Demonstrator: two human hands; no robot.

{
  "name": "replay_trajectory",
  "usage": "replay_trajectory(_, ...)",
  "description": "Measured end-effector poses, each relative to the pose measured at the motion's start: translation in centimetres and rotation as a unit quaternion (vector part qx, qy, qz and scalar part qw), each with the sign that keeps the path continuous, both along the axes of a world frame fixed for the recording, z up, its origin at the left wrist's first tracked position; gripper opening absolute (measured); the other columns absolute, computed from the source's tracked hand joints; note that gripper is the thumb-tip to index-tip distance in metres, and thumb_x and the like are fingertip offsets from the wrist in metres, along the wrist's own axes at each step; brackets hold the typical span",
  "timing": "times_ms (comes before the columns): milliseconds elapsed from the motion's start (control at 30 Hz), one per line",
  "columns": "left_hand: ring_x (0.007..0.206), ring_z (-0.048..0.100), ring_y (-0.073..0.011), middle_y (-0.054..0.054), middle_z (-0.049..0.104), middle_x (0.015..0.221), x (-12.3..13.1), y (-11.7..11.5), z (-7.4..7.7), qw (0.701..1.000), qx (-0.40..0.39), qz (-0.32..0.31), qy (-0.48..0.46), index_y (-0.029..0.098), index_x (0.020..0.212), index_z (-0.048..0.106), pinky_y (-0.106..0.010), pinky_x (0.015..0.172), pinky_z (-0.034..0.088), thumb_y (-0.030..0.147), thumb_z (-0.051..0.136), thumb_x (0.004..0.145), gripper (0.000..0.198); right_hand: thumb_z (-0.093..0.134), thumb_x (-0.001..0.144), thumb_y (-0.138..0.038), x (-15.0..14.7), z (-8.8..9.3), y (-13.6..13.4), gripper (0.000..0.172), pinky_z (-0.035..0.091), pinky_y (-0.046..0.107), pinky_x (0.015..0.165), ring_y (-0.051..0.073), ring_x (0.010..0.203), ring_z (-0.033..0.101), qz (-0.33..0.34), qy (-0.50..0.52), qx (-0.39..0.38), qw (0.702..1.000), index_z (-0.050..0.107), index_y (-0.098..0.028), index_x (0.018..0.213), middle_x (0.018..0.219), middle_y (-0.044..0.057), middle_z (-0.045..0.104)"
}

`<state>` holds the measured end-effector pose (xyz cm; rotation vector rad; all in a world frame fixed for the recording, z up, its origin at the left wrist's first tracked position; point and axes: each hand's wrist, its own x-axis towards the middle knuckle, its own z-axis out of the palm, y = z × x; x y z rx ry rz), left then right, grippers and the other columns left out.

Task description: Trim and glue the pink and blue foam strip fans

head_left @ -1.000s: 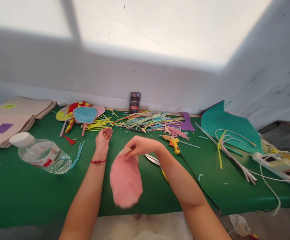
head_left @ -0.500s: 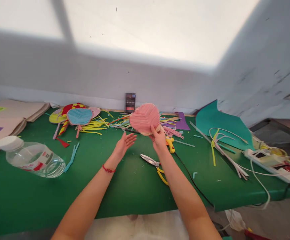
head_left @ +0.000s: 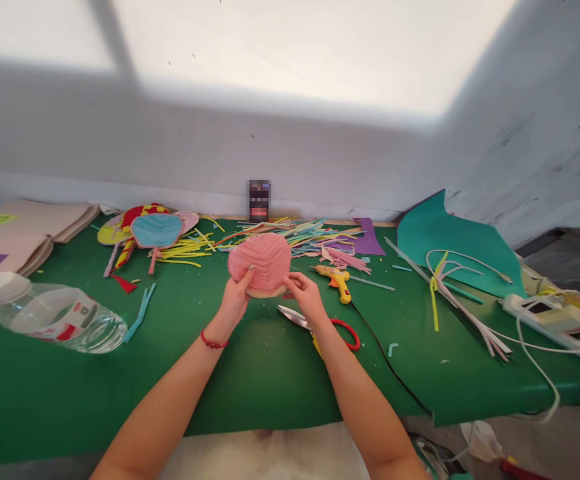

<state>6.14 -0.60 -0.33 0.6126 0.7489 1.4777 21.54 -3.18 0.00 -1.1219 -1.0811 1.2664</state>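
Note:
I hold a round pink craft piece (head_left: pixel 263 262), covered in pink strips laid in a chevron pattern, upright above the green table (head_left: pixel 250 373). My left hand (head_left: pixel 235 298) grips its lower left edge, fingers closed on it. My right hand (head_left: pixel 305 293) pinches its lower right edge. Scissors (head_left: pixel 320 323) with red and yellow handles lie on the table just below my right hand. A yellow glue gun (head_left: pixel 334 278) rests to the right of the pink piece.
A water bottle (head_left: pixel 55 313) lies on its side at left. Finished blue, yellow and red pieces (head_left: pixel 150 230) and loose coloured strips (head_left: pixel 300 237) lie near the wall. Teal foam sheet (head_left: pixel 445 240), power strip (head_left: pixel 560 320) and cables sit at right. Paper bags (head_left: pixel 15 233) are far left.
The pink piece has come down from a raised position and turned toward me. My left hand, open and free before, has closed on its left edge; both hands hold it now.

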Motion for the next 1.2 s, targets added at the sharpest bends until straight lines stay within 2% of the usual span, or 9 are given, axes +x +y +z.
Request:
replay_trajectory(167, 0.104, 0.065, -0.0309, -0.010, 0.074, 0.097, 0.2, -0.1, 0.0, 1.000, -0.011, 0.014, 0.013, 0.015, 0.092, 0.070, -0.044, 0.094, 0.051, 0.032, 0.087, 0.052, 0.047, 0.064, 0.073, -0.051, 1.3, 0.1, -0.2, 0.036, 0.052, 0.030, 0.062, 0.019, 0.071, 0.063, -0.003, -0.103, 0.040, 0.994, 0.063, -0.018, 0.088, 0.080, 0.004, 0.068)
replay_trajectory(267, 0.104, 0.066, -0.0300, -0.009, 0.074, 0.094, -0.1, 0.2, 0.0, 0.999, -0.016, 0.035, 0.020, 0.015, 0.089, 0.070, -0.044, 0.096, 0.050, 0.029, 0.088, 0.049, 0.046, 0.053, 0.084, -0.047, 3.1, 1.0, -1.1, 0.031, 0.049, 0.030, 0.069, 0.019, 0.078, 0.064, -0.005, -0.251, 0.056, 0.966, 0.062, -0.020, 0.095, 0.087, 0.005, 0.069)
replay_trajectory(400, 0.103, 0.066, -0.0289, -0.008, 0.074, 0.093, -0.9, 0.9, -0.1, 0.998, -0.006, 0.059, 0.022, 0.015, 0.089, 0.070, -0.042, 0.096, 0.049, 0.027, 0.087, 0.049, 0.045, 0.047, 0.088, -0.034, 6.4, 2.4, -4.0, 0.021, 0.042, 0.030, 0.069, 0.020, 0.083, 0.061, 0.028, -0.549, 0.002, 0.835, 0.062, -0.019, 0.092, 0.090, 0.006, 0.064)
replay_trajectory(467, 0.102, 0.066, -0.0283, -0.008, 0.075, 0.093, -1.1, 1.2, -0.2, 0.998, -0.002, 0.065, 0.021, 0.015, 0.089, 0.070, -0.041, 0.094, 0.050, 0.027, 0.087, 0.049, 0.046, 0.051, 0.085, -0.029, 7.4, 2.9, -5.8, 0.018, 0.039, 0.029, 0.066, 0.022, 0.088, 0.061, 0.083, -0.637, -0.078, 0.762, 0.061, -0.019, 0.095, 0.098, 0.008, 0.063)
replay_trajectory(533, 0.099, 0.067, -0.0277, -0.008, 0.075, 0.092, -1.2, 1.3, -0.3, 0.997, -0.003, 0.071, 0.016, 0.015, 0.088, 0.070, -0.041, 0.093, 0.051, 0.028, 0.088, 0.048, 0.046, 0.055, 0.081, -0.026, 7.5, 3.2, -7.2, 0.026, 0.039, 0.029, 0.068, 0.025, 0.099, 0.059, 0.132, -0.679, -0.112, 0.714, 0.058, -0.017, 0.105, 0.108, 0.011, 0.061)
replay_trajectory(667, 0.097, 0.068, -0.0278, -0.009, 0.075, 0.091, -1.0, 1.0, -0.5, 0.998, -0.011, 0.066, 0.008, 0.014, 0.089, 0.071, -0.041, 0.091, 0.052, 0.031, 0.087, 0.050, 0.045, 0.056, 0.076, -0.017, 6.4, 3.8, -8.4, 0.042, 0.039, 0.031, 0.074, 0.028, 0.108, 0.055, 0.170, -0.705, -0.124, 0.678, 0.051, -0.012, 0.118, 0.116, 0.014, 0.057)
replay_trajectory(867, 0.096, 0.068, -0.0271, -0.007, 0.075, 0.086, -1.0, 0.9, 0.1, 0.995, -0.007, 0.101, 0.010, 0.015, 0.086, 0.070, -0.040, 0.091, 0.051, 0.030, 0.087, 0.050, 0.043, 0.054, 0.067, -0.004, 5.1, 3.5, -8.4, 0.053, 0.038, 0.031, 0.070, 0.030, 0.103, 0.058, 0.164, -0.751, -0.124, 0.627, 0.051, -0.011, 0.119, 0.113, 0.017, 0.058)
replay_trajectory(967, 0.090, 0.069, -0.0246, -0.006, 0.075, 0.086, -1.3, 1.3, 1.0, 0.993, -0.003, 0.120, 0.019, 0.015, 0.085, 0.070, -0.039, 0.090, 0.051, 0.031, 0.087, 0.050, 0.042, 0.059, 0.067, -0.014, 5.7, 3.4, -8.1, 0.051, 0.036, 0.029, 0.065, 0.029, 0.095, 0.060, 0.174, -0.732, -0.109, 0.649, 0.051, -0.012, 0.117, 0.108, 0.017, 0.060)
replay_trajectory(1200, 0.085, 0.069, -0.0178, -0.005, 0.075, 0.093, -3.0, 3.5, 4.6, 0.988, 0.053, 0.142, 0.022, 0.015, 0.088, 0.072, -0.033, 0.089, 0.052, 0.031, 0.085, 0.055, 0.039, 0.057, 0.073, -0.025, 9.7, 3.0, -6.2, 0.047, 0.038, 0.025, 0.057, 0.017, 0.068, 0.059, 0.192, -0.511, -0.184, 0.817, 0.058, -0.015, 0.119, 0.091, 0.007, 0.065)
